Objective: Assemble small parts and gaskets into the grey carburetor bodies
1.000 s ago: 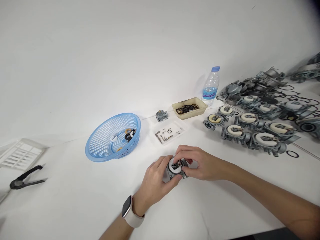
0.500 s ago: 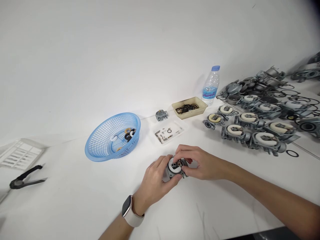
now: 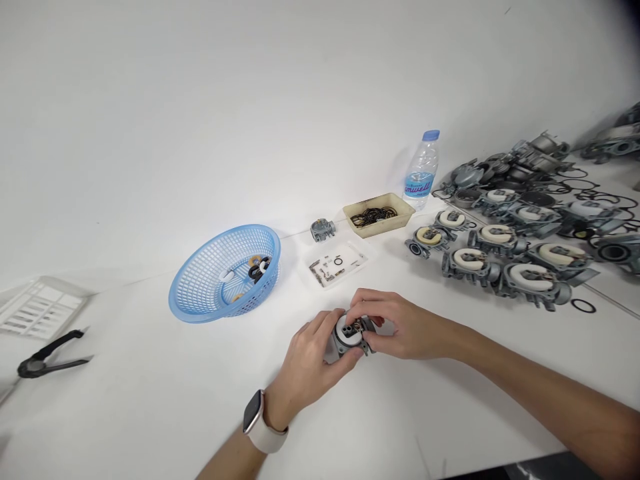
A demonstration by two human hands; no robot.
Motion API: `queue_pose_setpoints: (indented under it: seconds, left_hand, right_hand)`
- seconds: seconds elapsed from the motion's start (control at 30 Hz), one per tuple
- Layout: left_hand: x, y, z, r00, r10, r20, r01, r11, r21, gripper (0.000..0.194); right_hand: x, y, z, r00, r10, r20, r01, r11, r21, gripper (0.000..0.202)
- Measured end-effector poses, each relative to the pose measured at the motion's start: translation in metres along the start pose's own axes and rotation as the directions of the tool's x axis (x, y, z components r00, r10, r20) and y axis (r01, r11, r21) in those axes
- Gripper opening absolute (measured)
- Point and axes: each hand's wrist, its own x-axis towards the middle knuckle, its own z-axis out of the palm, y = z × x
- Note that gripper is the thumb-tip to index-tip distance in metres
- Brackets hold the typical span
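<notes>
A grey metal carburetor (image 3: 341, 349) lies on the white table with its open float side up. Set in it is a white ring-shaped float (image 3: 343, 333). My left hand (image 3: 311, 359) is closed around the carburetor's left side, thumb at the front and fingers behind. From the right, my right hand (image 3: 393, 327) has its thumb and fingertips closed on the carburetor at the float's hinge. Whether a small pin or other part is between those fingertips is hidden. Just behind, a white tray (image 3: 327, 285) holds small brass and metal parts and a black O-ring (image 3: 339, 262).
A blue basket (image 3: 175, 310) with several floats stands left; a cream tub (image 3: 373, 231) of black rings and a water bottle (image 3: 420, 170) stand behind. Several carburetors (image 3: 533, 279) crowd the right side. Far left are black-handled pliers (image 3: 50, 360) and a white compartment tray (image 3: 60, 300).
Almost nothing differs. Both hands keep the same hold on the carburetor, and the view has shifted very slightly.
</notes>
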Motion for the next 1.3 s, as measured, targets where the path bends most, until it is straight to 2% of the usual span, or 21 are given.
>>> queue_pose_setpoints:
  seconds: [0.5, 1.3]
  left_hand:
    - [-0.0007, -0.0014, 0.0006, 1.0, 0.002, -0.005, -0.002, 1.0, 0.002, 0.045]
    - [-0.0002, -0.0006, 0.0, 1.0, 0.006, -0.009, -0.006, 1.0, 0.017, 0.04]
  right_hand:
    - [0.0019, -0.0019, -0.0002, 1.0, 0.002, -0.002, -0.002, 1.0, -0.023, 0.036]
    - [0.0017, -0.0034, -0.0016, 1.0, 0.003, 0.006, -0.003, 0.999, -0.036, 0.035]
